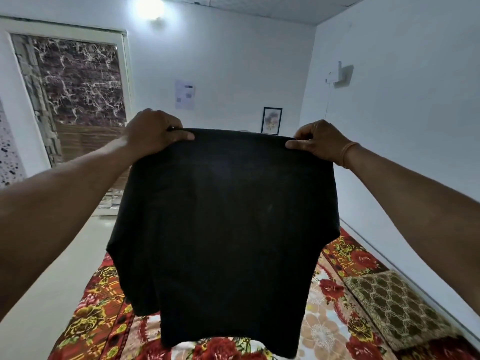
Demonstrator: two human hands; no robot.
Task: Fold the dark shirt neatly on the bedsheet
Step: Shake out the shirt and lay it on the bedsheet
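Head view looks out along both bare forearms, which reach forward and up. The left hand and the right hand each pinch the top edge of a plain black cloth shirt, one at each upper corner. The fingers curl over the far side of the hem and the thumbs lie flat on the near side. The top edge runs nearly level and taut between the two hands. Below them the shirt hangs free in the air as one broad dark panel, with a sleeve bulging out at each side lower down. Its bottom edge hangs in front of a red and yellow floral bedsheet; whether it touches the sheet cannot be told. A thin orange band circles the right wrist.

On the right part of the bedsheet, by the wall, lies a brown cushion with a pale lattice pattern. A small dark-framed picture leans at the far white wall, a sheet of paper is stuck above it to the left, and a dark marble-patterned door stands at the left.
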